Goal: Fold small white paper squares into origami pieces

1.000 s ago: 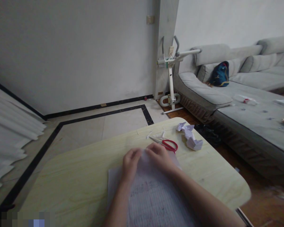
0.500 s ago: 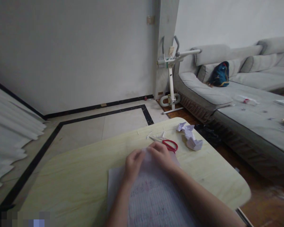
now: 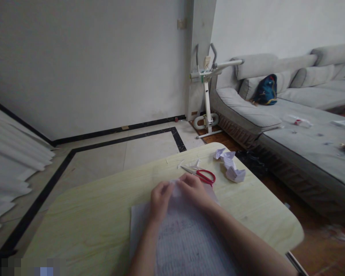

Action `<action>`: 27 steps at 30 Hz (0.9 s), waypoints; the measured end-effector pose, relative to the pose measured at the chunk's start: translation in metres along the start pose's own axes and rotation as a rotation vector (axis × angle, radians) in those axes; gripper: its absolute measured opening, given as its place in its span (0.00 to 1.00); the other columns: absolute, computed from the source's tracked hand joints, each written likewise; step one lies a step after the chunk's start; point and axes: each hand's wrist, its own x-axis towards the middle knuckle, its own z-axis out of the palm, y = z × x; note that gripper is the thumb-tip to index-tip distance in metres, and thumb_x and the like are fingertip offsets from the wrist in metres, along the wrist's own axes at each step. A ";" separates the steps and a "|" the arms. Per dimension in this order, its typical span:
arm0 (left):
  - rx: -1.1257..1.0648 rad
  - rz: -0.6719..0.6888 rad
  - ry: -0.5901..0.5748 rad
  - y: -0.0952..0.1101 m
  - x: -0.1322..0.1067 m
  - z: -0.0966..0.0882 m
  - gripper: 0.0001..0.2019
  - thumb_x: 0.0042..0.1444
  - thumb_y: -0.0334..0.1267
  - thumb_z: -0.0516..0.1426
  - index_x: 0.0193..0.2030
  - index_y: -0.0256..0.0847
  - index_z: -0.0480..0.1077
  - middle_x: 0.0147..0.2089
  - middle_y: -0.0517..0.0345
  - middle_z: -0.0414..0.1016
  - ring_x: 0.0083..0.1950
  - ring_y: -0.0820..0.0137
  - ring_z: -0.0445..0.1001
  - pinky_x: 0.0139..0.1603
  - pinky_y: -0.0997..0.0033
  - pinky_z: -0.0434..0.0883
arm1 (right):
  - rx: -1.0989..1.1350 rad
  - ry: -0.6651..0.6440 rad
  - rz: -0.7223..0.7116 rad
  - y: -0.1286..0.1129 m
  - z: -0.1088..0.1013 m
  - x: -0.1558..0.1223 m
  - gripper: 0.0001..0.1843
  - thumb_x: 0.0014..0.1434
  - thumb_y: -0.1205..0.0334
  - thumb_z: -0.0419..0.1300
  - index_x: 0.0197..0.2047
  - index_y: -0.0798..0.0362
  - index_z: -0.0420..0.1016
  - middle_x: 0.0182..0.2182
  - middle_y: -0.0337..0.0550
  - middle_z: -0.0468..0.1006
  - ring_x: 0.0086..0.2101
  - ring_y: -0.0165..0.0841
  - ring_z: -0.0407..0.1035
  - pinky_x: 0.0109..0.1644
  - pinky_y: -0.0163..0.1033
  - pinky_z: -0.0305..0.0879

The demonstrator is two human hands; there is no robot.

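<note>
Over a sheet of lined paper with writing (image 3: 189, 239), both hands meet at their fingertips. My left hand (image 3: 161, 197) is closed in a pinch on a small piece of white paper (image 3: 175, 183). From the other side, my right hand (image 3: 194, 188) pinches the same piece, its fingers curled. The shape of that piece is mostly hidden by the fingers and blurred. Just beyond my right hand lie scissors with red handles (image 3: 206, 176), blades pointing left. Folded paper pieces (image 3: 235, 173) sit in a cluster farther right.
The pale wooden table (image 3: 97, 214) has a rounded right corner. Thin paper scraps (image 3: 180, 163) lie near its far edge. Beyond stand an exercise machine (image 3: 207, 96) and a grey sofa (image 3: 304, 119) with a blue bag (image 3: 266, 90). A white curtain (image 3: 14, 165) hangs at left.
The whole view has shifted very slightly. Both hands stay at nearly the same spot, still pinching the small piece of paper.
</note>
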 end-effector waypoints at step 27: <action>0.070 -0.041 -0.065 -0.003 -0.004 0.003 0.15 0.54 0.48 0.58 0.31 0.36 0.75 0.26 0.59 0.73 0.26 0.71 0.71 0.26 0.77 0.67 | 0.231 0.039 0.126 0.003 -0.001 0.003 0.13 0.54 0.53 0.61 0.26 0.51 0.65 0.19 0.32 0.65 0.20 0.27 0.58 0.23 0.32 0.52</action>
